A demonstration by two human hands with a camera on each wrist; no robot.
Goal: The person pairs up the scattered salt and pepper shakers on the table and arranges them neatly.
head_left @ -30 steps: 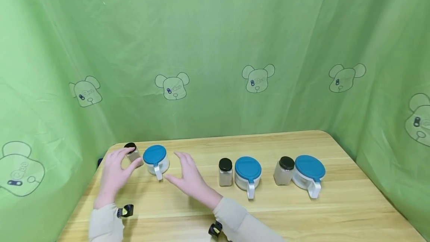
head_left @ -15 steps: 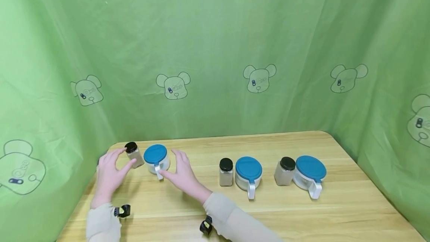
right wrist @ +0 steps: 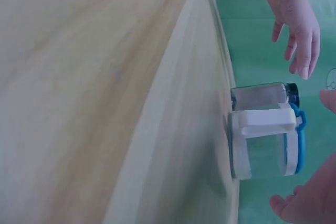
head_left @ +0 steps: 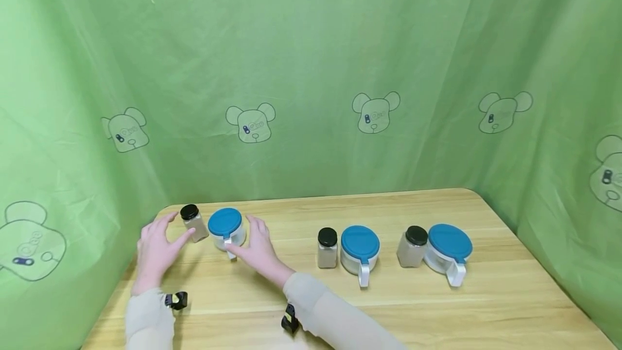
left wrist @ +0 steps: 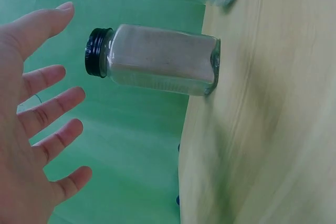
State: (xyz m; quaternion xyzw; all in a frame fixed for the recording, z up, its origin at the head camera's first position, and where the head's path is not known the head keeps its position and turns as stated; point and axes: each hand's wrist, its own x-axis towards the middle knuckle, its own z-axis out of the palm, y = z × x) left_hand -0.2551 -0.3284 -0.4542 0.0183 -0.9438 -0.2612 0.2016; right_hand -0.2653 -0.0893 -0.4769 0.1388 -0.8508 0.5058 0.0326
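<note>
At the table's far left stands a square glass jar (head_left: 196, 228) with a black lid, upright. My left hand (head_left: 156, 247) is just left of it, fingers spread; the left wrist view shows a gap between the fingertips and the black lid (left wrist: 96, 52). Beside that jar is a round glass pot (head_left: 227, 229) with a blue lid and a white handle. My right hand (head_left: 259, 248) hovers at the pot's right, thumb in front of the handle in the head view. In the right wrist view, thumb and fingers stay apart from the pot's white handle (right wrist: 268, 121).
Midway along the wooden table (head_left: 233, 317) stand another black-lidded jar (head_left: 327, 250) and blue-lidded pot (head_left: 359, 250). A third jar (head_left: 412, 247) and pot (head_left: 447, 250) are further right, close together. A green curtain (head_left: 311, 166) hangs around the back and sides.
My left hand has drawn slightly left, away from the black-lidded jar. The right hand has moved left to the blue-lidded pot. Jars and pots stay in place.
</note>
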